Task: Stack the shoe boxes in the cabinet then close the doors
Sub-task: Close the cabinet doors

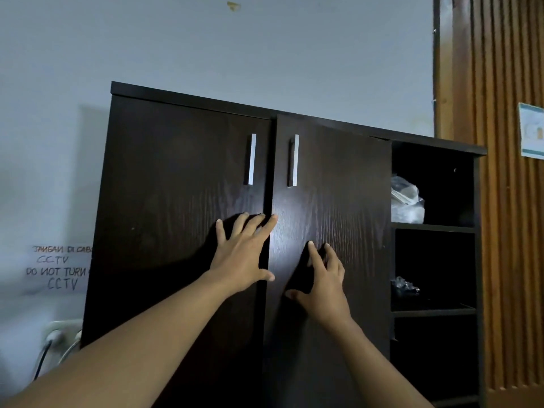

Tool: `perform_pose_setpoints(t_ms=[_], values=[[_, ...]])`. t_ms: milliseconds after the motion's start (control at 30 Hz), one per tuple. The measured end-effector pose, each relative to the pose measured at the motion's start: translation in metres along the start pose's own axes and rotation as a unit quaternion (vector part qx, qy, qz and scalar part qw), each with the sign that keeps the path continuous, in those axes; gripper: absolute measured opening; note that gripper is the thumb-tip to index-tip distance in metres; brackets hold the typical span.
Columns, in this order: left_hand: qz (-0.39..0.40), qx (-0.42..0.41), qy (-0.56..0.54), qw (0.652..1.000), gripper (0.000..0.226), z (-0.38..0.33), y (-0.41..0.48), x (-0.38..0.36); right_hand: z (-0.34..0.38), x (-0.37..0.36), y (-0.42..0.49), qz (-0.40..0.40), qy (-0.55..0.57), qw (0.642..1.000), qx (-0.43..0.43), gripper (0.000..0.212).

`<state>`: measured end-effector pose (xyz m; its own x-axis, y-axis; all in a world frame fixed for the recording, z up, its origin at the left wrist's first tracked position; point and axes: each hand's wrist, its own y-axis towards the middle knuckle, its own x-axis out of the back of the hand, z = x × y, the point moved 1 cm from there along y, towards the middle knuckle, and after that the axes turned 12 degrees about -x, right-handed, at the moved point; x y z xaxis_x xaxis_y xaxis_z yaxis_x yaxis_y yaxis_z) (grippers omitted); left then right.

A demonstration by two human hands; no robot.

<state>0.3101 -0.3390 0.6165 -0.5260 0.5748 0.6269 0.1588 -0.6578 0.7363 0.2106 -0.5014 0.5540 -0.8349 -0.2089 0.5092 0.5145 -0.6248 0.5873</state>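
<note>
— Where are the hands sitting on the cabinet (188, 97)?
— Both are resting on its front. The left hand (240, 256) is lying flat on the cabinet's left door (176, 187), fingers straight and spread wide, with one fingertip reaching the seam at the cabinet's middle. It is gripping nothing.
— And the other?
— The right hand (323, 285) is touching the cabinet's right door (338, 187) just past that seam, lower than the left hand. Its fingers are arching a little with the tips pressing on the wood, and the thumb is stretching back toward the seam. It is holding nothing either.
— Are the doors sitting shut?
— The left door is lying flush with the cabinet's frame. The right door is standing slightly proud of it, its top edge overlapping the cabinet's top board. The left handle (251, 159) and right handle (293, 161) are standing upright on either side of the seam, above both hands and untouched.
— The shoe boxes?
— The doors are covering that part of the cabinet, so I cannot tell how they are lying.
— Anything else?
— The cabinet's right section is standing open as shelves (432, 228). A clear plastic bag (407, 201) is sitting on the upper one, and a small shiny bundle (404, 285), too dim to make out, is lying on the one below. Left of the cabinet, a handwritten notice (59, 266) mentioning CCTV is showing on the grey wall (206, 39). Right of the cabinet, a slatted wooden panel (506, 231) is carrying a pale sheet of paper (531, 131).
</note>
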Motion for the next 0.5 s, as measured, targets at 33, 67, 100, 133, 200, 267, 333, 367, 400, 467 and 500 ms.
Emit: perform_pose_setpoints(t_ms=[33,67,100,133,200,267,333,367,400,467,500], values=[[0.006,-0.003,0.025,1.0,0.12,0.003,-0.001,-0.007,-0.004,-0.006,0.003,-0.003,-0.024,1.0,0.004,0.118],[0.011,-0.007,0.048,0.999,0.118,0.005,-0.002,-0.014,-0.007,-0.011,0.005,-0.005,-0.044,0.999,0.007,0.118],[0.012,-0.01,0.066,0.998,0.116,0.007,-0.003,-0.02,-0.009,-0.015,0.007,-0.005,-0.06,0.998,0.006,0.116],[0.012,-0.01,0.076,0.997,0.114,0.008,-0.003,-0.026,-0.011,-0.018,0.008,-0.005,-0.069,0.998,0.005,0.114],[0.005,-0.008,0.085,0.996,0.111,0.01,-0.001,-0.035,-0.014,-0.023,0.011,-0.009,-0.081,0.997,0.007,0.113],[0.0,-0.01,0.087,0.996,0.109,0.013,0.0,-0.041,-0.017,-0.025,0.015,-0.021,-0.089,0.996,0.017,0.115],[0.001,-0.01,0.089,0.996,0.109,0.016,-0.001,-0.042,-0.019,-0.026,0.018,-0.027,-0.097,0.995,0.023,0.117],[0.003,-0.007,0.092,0.996,0.109,0.016,-0.001,-0.042,-0.02,-0.027,0.018,-0.026,-0.102,0.994,0.024,0.118],[0.008,-0.003,0.096,0.995,0.109,0.015,-0.001,-0.041,-0.02,-0.027,0.018,-0.023,-0.105,0.994,0.024,0.118],[0.022,0.003,0.111,0.994,0.11,0.009,-0.001,-0.038,-0.019,-0.024,0.017,-0.009,-0.11,0.994,0.022,0.117],[0.032,0.004,0.114,0.993,0.112,0.006,0.0,-0.035,-0.017,-0.02,0.016,0.002,-0.114,0.993,0.02,0.115]])
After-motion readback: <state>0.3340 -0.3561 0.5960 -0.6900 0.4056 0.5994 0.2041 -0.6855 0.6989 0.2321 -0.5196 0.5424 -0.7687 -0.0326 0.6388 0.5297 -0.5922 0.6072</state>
